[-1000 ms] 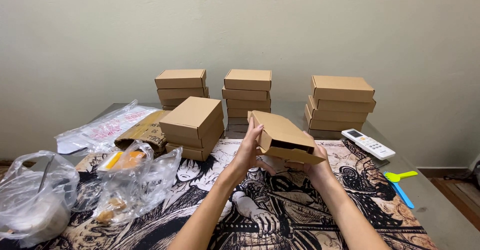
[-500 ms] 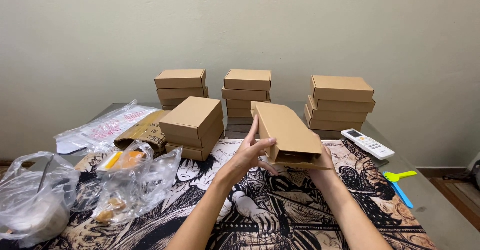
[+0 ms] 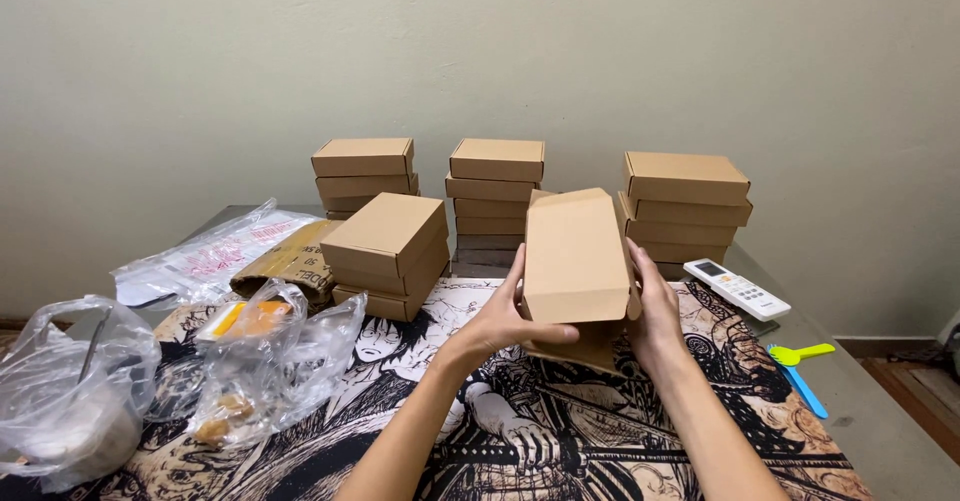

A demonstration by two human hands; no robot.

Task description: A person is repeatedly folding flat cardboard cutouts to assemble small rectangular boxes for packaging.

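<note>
Holding a small brown cardboard mailer box (image 3: 578,258) above the middle of the table, the person grips it from both sides; the left hand (image 3: 505,323) is clasped on the near left edge with the thumb hooked under the front, and the right hand (image 3: 655,311) presses flat against the right side, fingers stretched along the wall of the box. The lid stands tilted up toward the camera, and a flap hangs below it, so to my eye the box is half folded and the closing step is in hand; I judge that the next move needs the lid pushed down and its front flap guided into the slot, with even pressure so the thin board does not crease.

The material is plain matte kraft card, with sharp folds and flat faces; finished boxes of the same kind stand in three stacks by the wall (image 3: 497,193), and a nearer pile of boxes (image 3: 387,251) sits to the left. The tablecloth (image 3: 560,441) carries black and white comic drawings; crumpled clear plastic bags (image 3: 270,351) lie at the left, shiny and soft; a white remote control (image 3: 737,288) rests at the right.
</note>
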